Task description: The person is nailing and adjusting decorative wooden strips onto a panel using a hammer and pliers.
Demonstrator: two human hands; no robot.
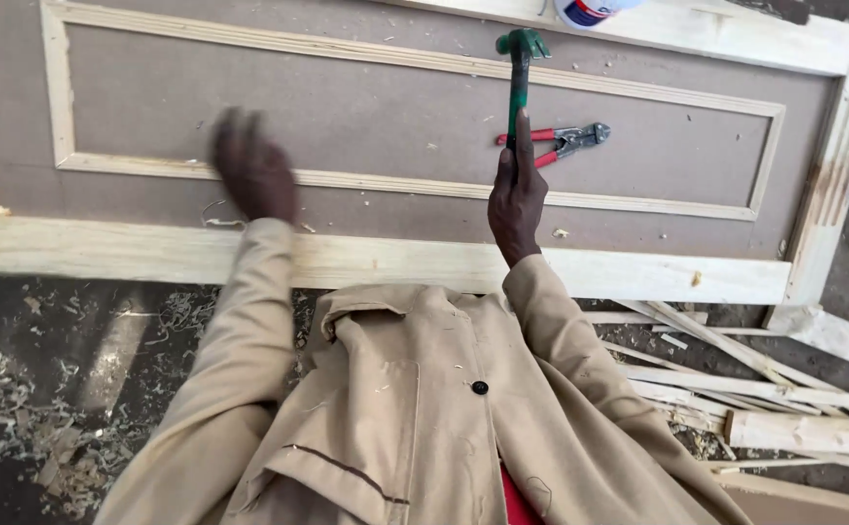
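Right now the right hand [515, 199] is clamped on a green-handled claw hammer [520, 78], raised w/ head up over the brown panelled door w/ pale wood frame [366, 262]. Left hand [252, 167] is blurred, fingers spread, holding nothing, near the lower moulding strip [395, 183]. Moulding looks mostly fitted; red-handled pincers [561, 141] lie on the panel. Shavings [45, 408] & offcuts [736, 374] litter the floor.

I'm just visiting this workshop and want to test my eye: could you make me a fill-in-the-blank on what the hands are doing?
1. The right hand holds a hammer with a ____ handle.
2. The left hand rests on the door's thin ____ moulding.
3. The red-handled pincers lie on the door's ____.

Missing: green; wooden; panel
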